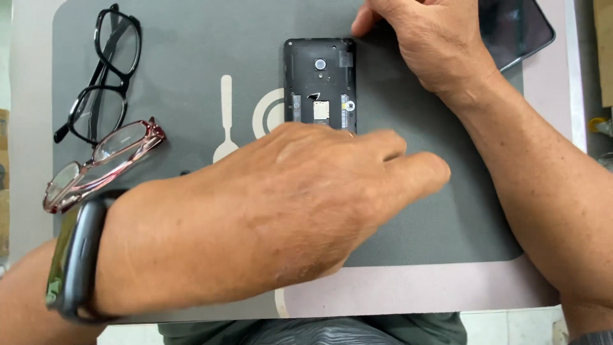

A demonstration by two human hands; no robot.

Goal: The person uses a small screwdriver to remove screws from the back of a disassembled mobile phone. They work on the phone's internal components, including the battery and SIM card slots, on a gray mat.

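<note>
One opened phone [319, 80], a black rectangular body with its back cover off, is shown lying flat on a grey work mat [191, 57]; a round camera lens, a small metal card slot and matt plastic framing are exposed. Its lower part is covered by the left hand [287, 211], which is laid across it palm down with the fingers extended and loosely together, gripping nothing that can be seen. A dark band [73, 255] is worn on that wrist. The phone's upper corner is touched by the right hand [431, 45], its fingers curled; whether anything is pinched cannot be told. Beyond the right hand a glossy dark panel [520, 29] is seen. Beside the left forearm lie black-framed glasses [105, 73] and translucent reddish glasses [102, 163].
</note>
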